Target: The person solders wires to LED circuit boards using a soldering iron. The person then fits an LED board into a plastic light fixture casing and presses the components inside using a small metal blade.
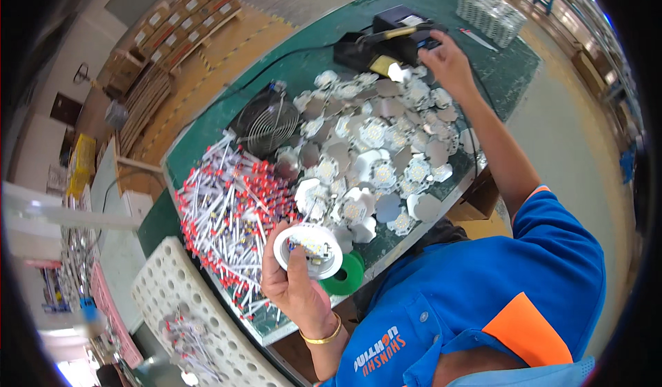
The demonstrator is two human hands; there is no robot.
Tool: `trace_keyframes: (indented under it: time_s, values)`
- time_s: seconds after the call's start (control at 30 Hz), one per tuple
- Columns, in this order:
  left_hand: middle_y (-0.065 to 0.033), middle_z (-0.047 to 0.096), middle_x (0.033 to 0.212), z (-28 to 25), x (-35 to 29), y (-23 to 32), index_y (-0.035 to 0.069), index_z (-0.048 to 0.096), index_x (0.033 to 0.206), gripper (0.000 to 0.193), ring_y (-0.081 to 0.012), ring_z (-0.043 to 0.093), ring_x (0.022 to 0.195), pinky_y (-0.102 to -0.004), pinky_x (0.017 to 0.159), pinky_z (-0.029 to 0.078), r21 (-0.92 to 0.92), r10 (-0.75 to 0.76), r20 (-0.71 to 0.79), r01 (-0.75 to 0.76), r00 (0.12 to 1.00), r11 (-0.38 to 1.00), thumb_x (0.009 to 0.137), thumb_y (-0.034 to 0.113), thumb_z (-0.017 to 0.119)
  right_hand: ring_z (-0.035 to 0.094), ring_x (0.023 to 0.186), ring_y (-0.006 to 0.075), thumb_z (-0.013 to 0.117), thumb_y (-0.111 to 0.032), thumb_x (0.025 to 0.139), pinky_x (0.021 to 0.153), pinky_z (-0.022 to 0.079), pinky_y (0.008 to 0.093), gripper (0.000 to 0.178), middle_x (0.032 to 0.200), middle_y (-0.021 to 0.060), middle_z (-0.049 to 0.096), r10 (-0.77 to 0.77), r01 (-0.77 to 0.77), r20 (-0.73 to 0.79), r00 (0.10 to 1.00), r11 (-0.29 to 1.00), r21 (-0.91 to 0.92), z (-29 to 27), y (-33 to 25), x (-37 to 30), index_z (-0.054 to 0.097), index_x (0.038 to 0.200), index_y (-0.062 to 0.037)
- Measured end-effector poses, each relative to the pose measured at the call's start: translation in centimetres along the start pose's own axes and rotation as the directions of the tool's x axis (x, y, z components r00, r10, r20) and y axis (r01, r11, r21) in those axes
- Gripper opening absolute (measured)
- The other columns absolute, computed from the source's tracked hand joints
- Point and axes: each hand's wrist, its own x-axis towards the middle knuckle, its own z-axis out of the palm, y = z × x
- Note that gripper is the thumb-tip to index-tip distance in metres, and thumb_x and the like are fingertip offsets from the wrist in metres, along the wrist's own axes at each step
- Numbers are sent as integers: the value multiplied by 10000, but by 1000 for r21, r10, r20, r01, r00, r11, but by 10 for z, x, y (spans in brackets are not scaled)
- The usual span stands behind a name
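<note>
My left hand (298, 287) grips a round white lamp cup (336, 257), its open face turned up. Inside it lies an LED board (318, 250) with small parts on it, and my thumb presses at its edge. At the table's far side my right hand (445, 63) is closed around the dark and blue handle of what looks like a soldering iron (427, 43), beside a black holder (353, 52); its tip cannot be made out. Between my hands spreads a heap of LED boards (372, 133), several showing their plain grey backs.
Left of the boards lie many white tubes with red ends (231, 214) and a small black fan (270, 128). A green spool (353, 273) sits at the table's near edge. A perforated white tray (162, 283) stands left, stacked metal parts (489, 16) at the far right corner.
</note>
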Motion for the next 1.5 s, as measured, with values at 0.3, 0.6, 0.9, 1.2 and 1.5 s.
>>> trace_keyframes:
  time_s: [0.3, 0.6, 0.9, 1.2, 1.5]
  values:
    - [-159, 601, 1094, -46, 7, 30, -51, 511, 1199, 355, -204, 606, 980, -317, 833, 518, -280, 61, -84, -82, 995, 956, 845, -41, 507, 397, 507, 29, 652, -308, 834, 432, 294, 201, 318, 749, 12, 573, 137, -291, 306, 942, 787, 544, 58, -5, 54, 632, 1101, -136]
    - [-151, 548, 1185, -97, 82, 79, -46, 493, 1209, 360, -219, 569, 1053, -314, 825, 526, -64, 445, -374, -501, 814, 863, 858, 27, 519, 512, 657, 50, 565, -345, 884, 577, 406, 200, 295, 831, 18, 612, 66, -141, 257, 964, 948, 286, 17, -34, 42, 644, 1000, -86]
    - [-113, 604, 1074, -61, 119, 40, -45, 522, 1178, 326, -163, 602, 947, -286, 818, 509, 118, 341, -220, -322, 914, 939, 858, -23, 464, 582, 712, 103, 496, -76, 903, 690, 467, 232, 190, 895, 79, 625, -303, 294, -107, 947, 680, 672, -12, -118, -42, 585, 1050, 6]
    - [-145, 592, 1112, -68, 106, 22, -60, 485, 1221, 382, -210, 601, 1000, -336, 851, 521, -118, 180, -195, -206, 964, 971, 840, -58, 467, 617, 745, 238, 699, -48, 749, 631, 502, 332, 300, 932, 107, 553, -693, 381, 204, 691, 589, 713, 97, -204, -88, 514, 983, -83]
    - [-136, 595, 1121, -70, 103, 17, -55, 485, 1232, 363, -180, 604, 989, -318, 845, 526, -264, 139, -165, -179, 976, 948, 870, -44, 469, 548, 687, 297, 692, -5, 733, 591, 444, 370, 340, 862, 110, 468, -618, 259, 353, 703, 684, 682, 123, -244, -109, 447, 954, -88]
